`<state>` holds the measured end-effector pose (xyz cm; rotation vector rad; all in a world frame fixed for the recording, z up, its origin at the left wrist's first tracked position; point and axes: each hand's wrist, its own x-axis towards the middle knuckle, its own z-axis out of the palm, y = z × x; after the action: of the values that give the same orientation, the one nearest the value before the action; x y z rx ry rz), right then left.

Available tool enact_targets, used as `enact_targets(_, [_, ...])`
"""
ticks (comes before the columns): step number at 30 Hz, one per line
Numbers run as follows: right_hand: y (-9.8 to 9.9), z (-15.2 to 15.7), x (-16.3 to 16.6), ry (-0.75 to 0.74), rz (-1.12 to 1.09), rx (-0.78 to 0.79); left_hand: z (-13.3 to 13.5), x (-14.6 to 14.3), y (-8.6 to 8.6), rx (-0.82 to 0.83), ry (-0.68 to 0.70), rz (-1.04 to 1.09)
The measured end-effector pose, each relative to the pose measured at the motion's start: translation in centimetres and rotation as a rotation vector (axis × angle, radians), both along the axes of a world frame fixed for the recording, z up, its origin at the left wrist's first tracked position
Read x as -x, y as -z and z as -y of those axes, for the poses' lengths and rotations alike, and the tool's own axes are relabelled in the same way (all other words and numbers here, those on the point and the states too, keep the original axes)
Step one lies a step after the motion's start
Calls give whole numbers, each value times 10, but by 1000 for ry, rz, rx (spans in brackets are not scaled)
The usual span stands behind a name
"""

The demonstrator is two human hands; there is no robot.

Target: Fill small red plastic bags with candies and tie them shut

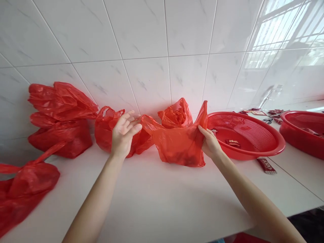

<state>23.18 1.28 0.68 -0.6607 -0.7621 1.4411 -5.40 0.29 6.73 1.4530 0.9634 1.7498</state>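
your right hand is pinching the right edge of a red plastic bag, fingers closed on the film. your left hand is holding the bag's left corner at the fingertips, with the fingers nearly straight and pressed together on it. the bag is hanging stretched between both hands, its bottom resting on the white counter close to the tiled wall. a second red bag is sitting just behind your left hand, and a third is sitting behind the held one. a larger bag is standing further left. a red basket is lying just right of your right hand, with a small packet inside.
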Motion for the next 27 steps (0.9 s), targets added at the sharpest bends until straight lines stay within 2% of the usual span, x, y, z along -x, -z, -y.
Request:
enact_targets(2, [0, 0, 0, -19, -4, -20, -6, -1, 14, 8, 39, -20])
enact_targets(4, [0, 0, 0, -47, -4, -32, -12, -6, 24, 87, 137, -73])
enact_targets(8, [-1, -1, -2, -94, 13, -37, -23, -19, 32, 253, 334, -108])
enact_targets(13, [-1, -3, -11, -94, -36, -17, -25, -27, 27, 262, 249, -50])
enact_targets(18, [-2, -5, -15, -116, -61, -5, -13, -31, 17, 305, 273, 39])
enact_targets(22, [-5, -1, -11, -208, 38, -70, -6, -35, 10, 285, 238, 100])
enact_targets(27, [-7, 1, -9, -276, 209, -210, -1, -39, 3, 246, 220, 71])
